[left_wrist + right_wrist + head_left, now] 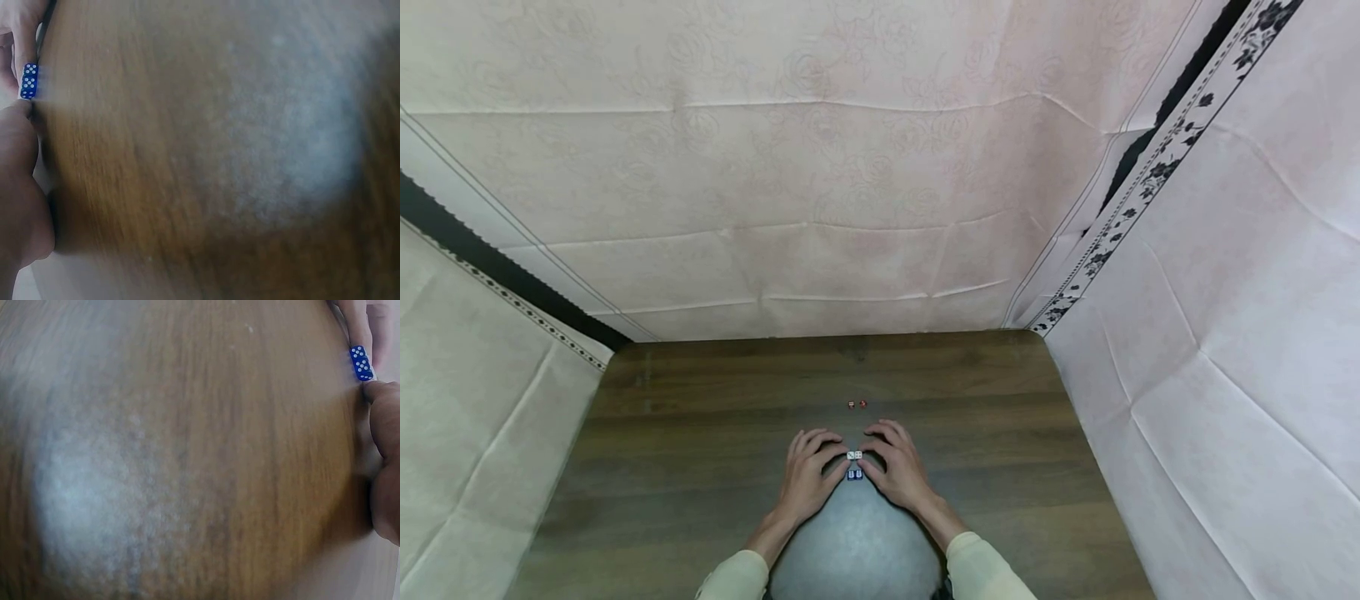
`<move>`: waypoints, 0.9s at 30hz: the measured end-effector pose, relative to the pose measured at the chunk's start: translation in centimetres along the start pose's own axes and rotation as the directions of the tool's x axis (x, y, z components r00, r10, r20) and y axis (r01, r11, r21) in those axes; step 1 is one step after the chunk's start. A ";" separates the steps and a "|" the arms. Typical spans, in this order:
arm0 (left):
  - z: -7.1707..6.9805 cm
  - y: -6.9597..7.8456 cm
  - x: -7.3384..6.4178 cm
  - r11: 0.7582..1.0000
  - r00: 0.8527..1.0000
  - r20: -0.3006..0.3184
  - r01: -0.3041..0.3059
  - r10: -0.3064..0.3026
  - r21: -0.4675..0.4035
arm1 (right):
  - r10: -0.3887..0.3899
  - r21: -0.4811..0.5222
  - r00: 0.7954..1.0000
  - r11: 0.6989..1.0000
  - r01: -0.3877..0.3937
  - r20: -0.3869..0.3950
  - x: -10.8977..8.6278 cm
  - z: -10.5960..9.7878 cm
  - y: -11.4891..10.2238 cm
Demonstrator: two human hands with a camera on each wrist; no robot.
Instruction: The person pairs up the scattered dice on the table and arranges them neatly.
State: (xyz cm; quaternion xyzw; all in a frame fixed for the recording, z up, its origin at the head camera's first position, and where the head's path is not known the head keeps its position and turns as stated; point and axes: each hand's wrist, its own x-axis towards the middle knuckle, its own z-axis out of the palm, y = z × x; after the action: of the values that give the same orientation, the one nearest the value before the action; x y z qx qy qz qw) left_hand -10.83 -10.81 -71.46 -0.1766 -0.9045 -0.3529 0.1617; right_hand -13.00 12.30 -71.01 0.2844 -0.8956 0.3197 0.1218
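Two white dice [854, 455] sit side by side between my hands on the wooden table. From the left, my left hand [805, 477] holds the white pair's side with curled thumb and index fingertips. My right hand [900, 471] does the same at the opposite side. Just nearer my body, two blue dice [854, 475] lie next to each other. Both wrist views show these blue dice [29, 81] close to the fingertips, largely covering the white ones. Farther out, beyond the fingers, are two red dice [857, 404] with a small gap between them.
The brown wooden table [700, 392] has rounded far corners. Pale patterned cloths hang behind it [820, 208] and along its right [1225, 400] and left sides [475, 392]. A round greyish shape [856, 542] fills the space between my forearms.
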 end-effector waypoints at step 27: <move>0.5 -0.4 -0.1 0.999 1.000 -0.010 -0.014 0.014 0.030 | 0.001 0.000 1.000 1.000 -0.001 0.000 0.0 -0.2 -0.2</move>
State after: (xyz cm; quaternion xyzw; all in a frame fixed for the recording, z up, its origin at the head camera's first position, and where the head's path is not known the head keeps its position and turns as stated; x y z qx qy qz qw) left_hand -11.01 -10.77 -72.06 -0.1788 -0.9075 -0.3392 0.1714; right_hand -12.84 12.30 -70.79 0.2837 -0.8957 0.3200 0.1218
